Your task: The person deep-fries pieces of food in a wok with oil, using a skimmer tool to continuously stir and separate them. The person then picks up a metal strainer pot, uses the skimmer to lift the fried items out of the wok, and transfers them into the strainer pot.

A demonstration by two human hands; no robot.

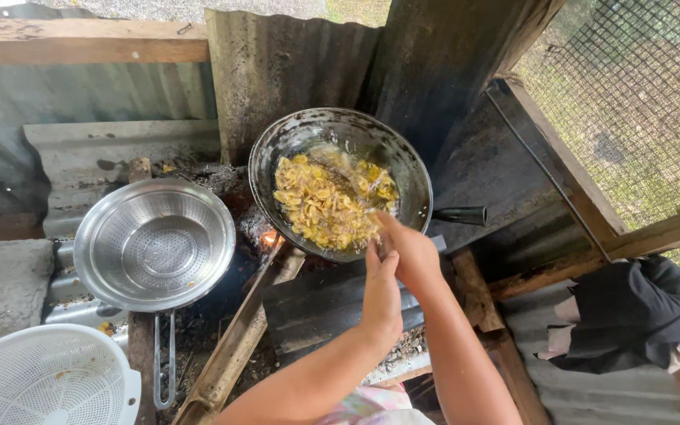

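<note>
While both hands work over the fire, hazards stack up left to right. At 8 o'clock sits a white perforated plastic basket (pixel 45 378), well apart from the heat. Next, at 9 o'clock, a shiny round steel colander (pixel 153 242) rests over a long-handled metal pan; it lies just beside the flames (pixel 267 236), so the steel could get hot to touch. At centre, a blackened round metal wok (pixel 340 182) holds yellow sliced chips frying in oil (pixel 328 203), its black handle (pixel 460 215) sticking out to 3 o'clock. Left hand (pixel 382 295) is closed narrow around a thin utensil, I judge; the tool itself is mostly hidden. Right hand (pixel 409 250) is at the wok's 5 o'clock rim, fingers curled on the same tool, tip in the chips. Risk: bare forearms directly above hot oil, so splatter burns are likely; a hard stir could tip the wok off its supports. At 4 o'clock, a dark bundled cloth (pixel 631 313) stays clear of the fire.
</note>
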